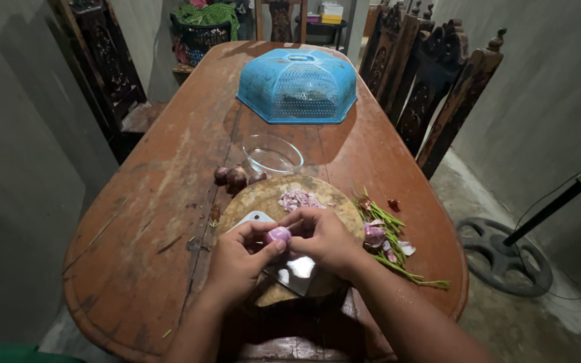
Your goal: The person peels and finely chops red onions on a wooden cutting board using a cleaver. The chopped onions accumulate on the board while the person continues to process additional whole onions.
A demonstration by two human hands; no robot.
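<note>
I hold a small peeled shallot (279,234) between my two hands, just above the near part of the round wooden cutting board (270,195). My left hand (240,259) pinches it from below and from the side with the thumb and the first fingers, and my right hand (324,238) closes on it from the other side, so both hands are together and clamped on the same shallot. Under my hands a cleaver (290,269) with a wide shiny blade lies flat on the board, and my hands cover a part of it. Further on the board there is a small heap of chopped shallot (297,199). To the right of the board, on the table (149,222), I see purple skins (376,235) mixed with thin green stems (398,259), and a small red piece (393,204) near them; I cannot tell what it is. Behind the board to the left lie a few unpeeled shallots (235,177), close to each other, and just beside them stands an empty glass bowl (272,154). Well further on the table rests a blue plastic food cover (298,85). Dark carved wooden chairs (438,87) stand along the sides of the table, and a fan base (502,255) is on the floor at the right.
</note>
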